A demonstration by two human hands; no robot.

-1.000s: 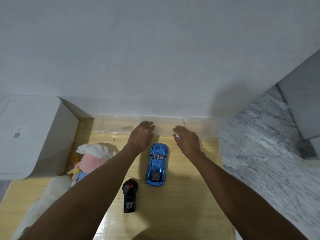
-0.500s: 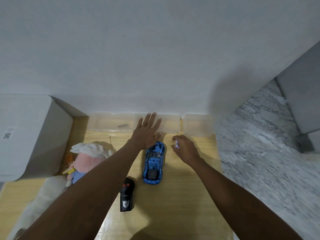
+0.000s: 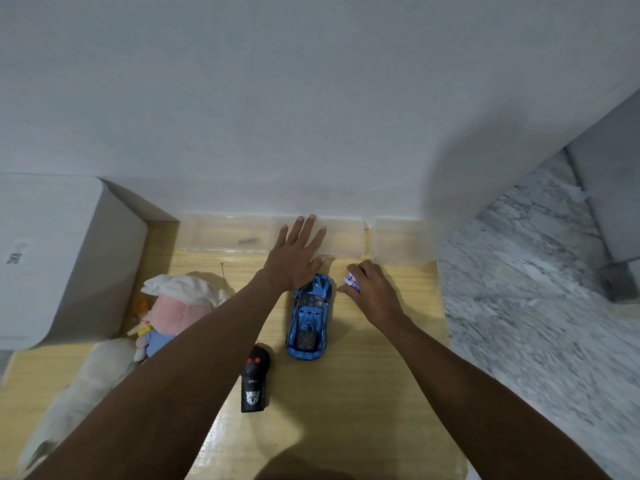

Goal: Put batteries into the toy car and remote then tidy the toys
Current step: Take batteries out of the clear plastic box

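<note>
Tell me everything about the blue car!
The car is a shiny blue sports toy, plastic-looking, with dark windows and a black grille panel at its near end. It sits upright on the wooden table, pointing away toward the wall. The left hand covers its far tip. The black remote lies just left of it.

Blue toy sports car (image 3: 309,320) at table centre, nose at 12 o'clock. Black handheld remote (image 3: 255,384) just beside it at 7 o'clock. Clear plastic organiser tray (image 3: 225,237) at 12, against the wall. Left hand (image 3: 297,255) over tray front and car nose. Right hand (image 3: 372,293) at 2 o'clock of car, holding small wrapped batteries (image 3: 352,282). Pink plush doll (image 3: 173,315) at 9; white box (image 3: 52,258) beyond it.
</note>
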